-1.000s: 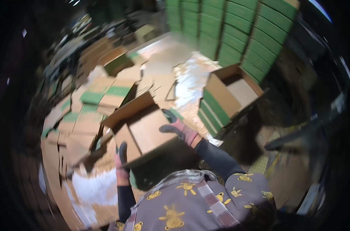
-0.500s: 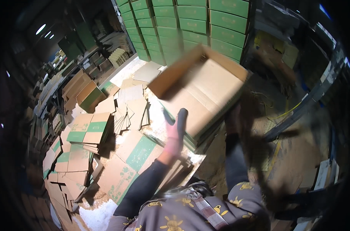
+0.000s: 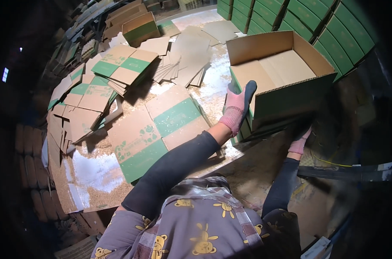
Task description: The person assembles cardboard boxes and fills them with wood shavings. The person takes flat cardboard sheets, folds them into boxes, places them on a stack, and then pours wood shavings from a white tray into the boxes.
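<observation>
An open-topped cardboard box (image 3: pixel 291 99), brown inside and green outside, is held at the right edge of the work table. My left hand (image 3: pixel 238 105), in a pink glove with dark fingers, is closed over its left wall, with the thumb up along the near corner. My right hand (image 3: pixel 301 141), in a pink glove too, reaches under the shaded near right side of the box and bears it there; its fingers are lost in shadow. Beside my left forearm lie flattened brown and green cartons (image 3: pixel 159 127) on the table.
Stacked green boxes (image 3: pixel 308 19) form a wall at the back right. More folded cardboard sheets (image 3: pixel 90 93) lie piled on the sawdust-strewn table (image 3: pixel 99 172). An open green box (image 3: pixel 140 30) stands at the far left. A dark bar (image 3: pixel 347 172) juts in from the right.
My view has swung right, so the table and stacks appear shifted. The box has come from a tilted pose to a more level one, with both hands still on it.
</observation>
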A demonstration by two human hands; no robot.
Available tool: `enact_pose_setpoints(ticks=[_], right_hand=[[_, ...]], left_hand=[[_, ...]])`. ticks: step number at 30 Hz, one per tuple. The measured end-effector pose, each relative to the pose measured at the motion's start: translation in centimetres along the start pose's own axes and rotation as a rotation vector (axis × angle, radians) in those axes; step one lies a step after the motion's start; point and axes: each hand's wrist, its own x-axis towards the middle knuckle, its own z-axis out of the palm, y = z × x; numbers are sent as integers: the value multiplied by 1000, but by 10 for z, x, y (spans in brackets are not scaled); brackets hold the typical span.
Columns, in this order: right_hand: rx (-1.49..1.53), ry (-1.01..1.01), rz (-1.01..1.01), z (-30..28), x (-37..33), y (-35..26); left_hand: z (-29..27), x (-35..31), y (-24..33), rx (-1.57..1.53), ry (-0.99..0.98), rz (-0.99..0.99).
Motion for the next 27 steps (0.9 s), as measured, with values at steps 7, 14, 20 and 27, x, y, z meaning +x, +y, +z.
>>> enact_pose_setpoints(ticks=[7,14,20,27], right_hand=[[-487,240,-160,-32,-44,-17],[1178,561,346,-172,-83,-39],[2023,-648,-1280,-299,-197,-63],[2132,-786,-1000,-363,-217,-132]], left_hand=[[23,-23,-2,308,190,165],[-48,-38,41,538,-261,21],[-145,-174,135,279,-1747,294],[-157,-183,146,-13,-1591,483]])
